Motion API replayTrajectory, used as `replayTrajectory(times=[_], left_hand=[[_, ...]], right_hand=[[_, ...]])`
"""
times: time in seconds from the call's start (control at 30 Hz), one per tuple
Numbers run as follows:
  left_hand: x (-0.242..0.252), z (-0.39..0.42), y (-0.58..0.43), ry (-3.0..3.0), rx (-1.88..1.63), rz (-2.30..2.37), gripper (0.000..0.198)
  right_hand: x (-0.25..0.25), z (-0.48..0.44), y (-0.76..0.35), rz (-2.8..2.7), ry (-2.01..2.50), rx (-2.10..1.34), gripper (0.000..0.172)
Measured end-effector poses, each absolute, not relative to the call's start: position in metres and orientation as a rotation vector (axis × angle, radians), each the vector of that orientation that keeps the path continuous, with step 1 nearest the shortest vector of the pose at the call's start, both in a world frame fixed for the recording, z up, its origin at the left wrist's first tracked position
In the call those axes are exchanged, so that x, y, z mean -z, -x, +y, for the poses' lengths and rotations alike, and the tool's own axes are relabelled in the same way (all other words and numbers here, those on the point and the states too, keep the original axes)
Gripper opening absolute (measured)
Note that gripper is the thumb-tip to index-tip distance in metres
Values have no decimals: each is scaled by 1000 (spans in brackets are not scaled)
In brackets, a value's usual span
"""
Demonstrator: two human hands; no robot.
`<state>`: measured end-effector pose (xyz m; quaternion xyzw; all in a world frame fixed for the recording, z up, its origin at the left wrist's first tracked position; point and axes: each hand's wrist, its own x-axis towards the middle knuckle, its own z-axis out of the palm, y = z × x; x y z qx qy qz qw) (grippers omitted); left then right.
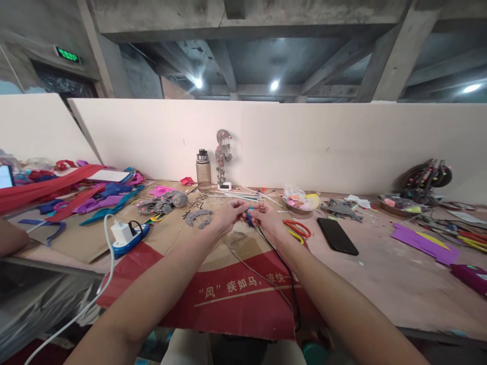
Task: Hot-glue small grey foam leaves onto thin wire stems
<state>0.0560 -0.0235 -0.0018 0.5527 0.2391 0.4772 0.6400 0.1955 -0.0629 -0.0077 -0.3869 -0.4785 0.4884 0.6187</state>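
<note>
My left hand [233, 214] and my right hand [266, 215] meet over the middle of the cardboard sheet [236, 253]. In my right hand is a small blue tool [249, 217] with a black cord [279, 258] running down toward me; its exact kind is hard to make out. The fingers of my left hand are pinched together, close to the tool's tip, on something too small to name. Grey yarn [238, 243] trails over the cardboard below my hands. Grey cut felt pieces [198, 218] lie to the left, and orange-handled scissors [297, 228] to the right.
A bottle [203, 171] and a hanging grey ornament [223, 154] stand at the white partition [152, 137]. Left are a blue power strip [131, 239] and coloured fabric strips [95, 195]. A black phone [337, 236], a bowl of scraps [300, 200] and purple felt [420, 242] lie right.
</note>
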Motion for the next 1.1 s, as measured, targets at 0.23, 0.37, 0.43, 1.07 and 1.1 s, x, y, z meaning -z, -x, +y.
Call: replayTrajectory(times=[0.23, 0.37, 0.43, 1.07, 1.1], left_hand=[[21, -22, -50, -1167, -1082, 483, 43], [21, -18, -41, -1136, -1168, 538, 41], [16, -16, -35, -1175, -1256, 572, 40], [14, -27, -40, -1293, -965, 648, 21], [15, -26, -40, -1280, -960, 638, 22]], right_hand=[[22, -52, -181, -1008, 854, -1184, 49], [27, -52, -181, -1050, 864, -1208, 48], [29, -52, -185, -1061, 894, -1174, 49], [37, -51, -198, -1194, 979, -1070, 44], [37, -51, -199, -1202, 987, -1065, 43]])
